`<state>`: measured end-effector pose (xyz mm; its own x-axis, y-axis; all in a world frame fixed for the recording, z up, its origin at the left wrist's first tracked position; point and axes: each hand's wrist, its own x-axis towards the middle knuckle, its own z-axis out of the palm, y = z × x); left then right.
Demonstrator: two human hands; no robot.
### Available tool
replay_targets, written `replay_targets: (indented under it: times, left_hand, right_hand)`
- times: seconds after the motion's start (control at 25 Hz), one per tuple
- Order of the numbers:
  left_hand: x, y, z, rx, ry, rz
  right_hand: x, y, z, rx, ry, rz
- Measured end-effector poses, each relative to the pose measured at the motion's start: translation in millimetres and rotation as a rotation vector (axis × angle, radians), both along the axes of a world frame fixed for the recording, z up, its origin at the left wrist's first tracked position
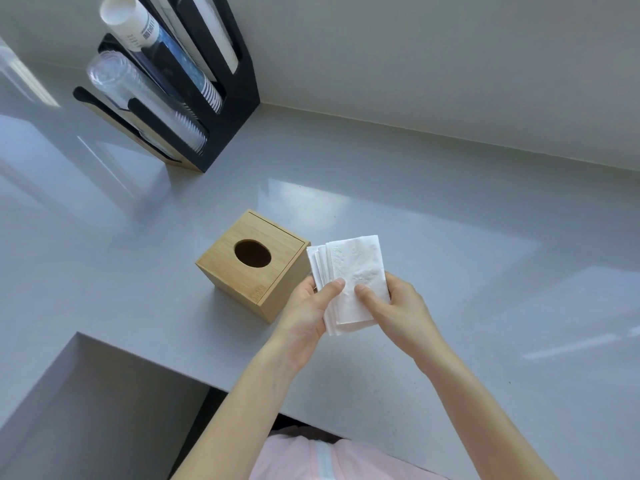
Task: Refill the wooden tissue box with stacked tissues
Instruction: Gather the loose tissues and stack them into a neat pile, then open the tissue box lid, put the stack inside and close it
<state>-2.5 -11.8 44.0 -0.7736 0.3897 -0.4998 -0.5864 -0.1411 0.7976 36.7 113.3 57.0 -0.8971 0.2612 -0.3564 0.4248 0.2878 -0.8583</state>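
Glossy pale-grey countertop (450, 237) against a plain wall, with a black cup dispenser rack (221, 98) in the far corner. Centre stage sits the square light-wood tissue box (249, 268), lid on, oval hole dark and empty. Just right of it, above the counter, the left hand (311, 310) and right hand (394, 310) pinch a fanned stack of white folded tissues (349, 268), thumbs on top. Soft, featherlight and floppy, I'd say; best gripped across the middle so the sheets don't splay.
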Motion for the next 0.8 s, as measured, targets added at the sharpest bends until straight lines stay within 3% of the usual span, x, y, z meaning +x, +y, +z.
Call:
replay_targets:
  times: [0.52,0.8]
  left_hand:
    - [3,-10,12,-0.093,0.110,0.151]
    - [-22,-67,15,-0.068,0.193,0.165]
  right_hand:
    - [-14,1,22,0.046,0.014,0.253]
    - [-28,-44,22,0.050,0.033,0.205]
